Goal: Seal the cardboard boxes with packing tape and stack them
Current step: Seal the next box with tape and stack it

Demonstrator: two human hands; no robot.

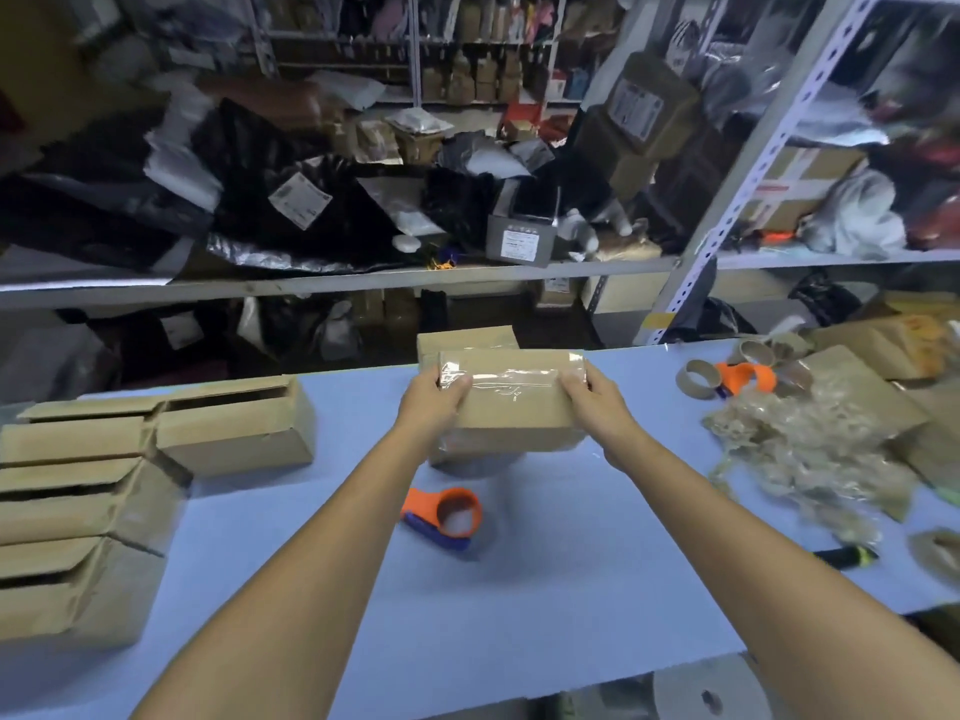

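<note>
Both hands grasp the taped box (511,402) by its short ends. The left hand (435,407) curls over the left end with the thumb on top, and the right hand (592,402) wraps the right end the same way. Clear tape runs shiny along the top of the box. Directly beneath it sits a lower box (493,452), also glossy with tape; whether the two touch I cannot tell. Just behind the taped box, the top of a third carton (465,339) shows at the far edge of the blue bench (519,600).

In front of the taped box, nearer the person, an orange tape dispenser (445,517) lies on its side on the bench. Well to the left of the taped box stand several open boxes (234,431), flaps up, packed close together. To its right lie a second dispenser (744,379) and some empty cardboard cores (698,379), with a tangle of used tape (810,454) past them. Beyond the taped box, metal shelving (363,284) is crowded with parcels and bags.
</note>
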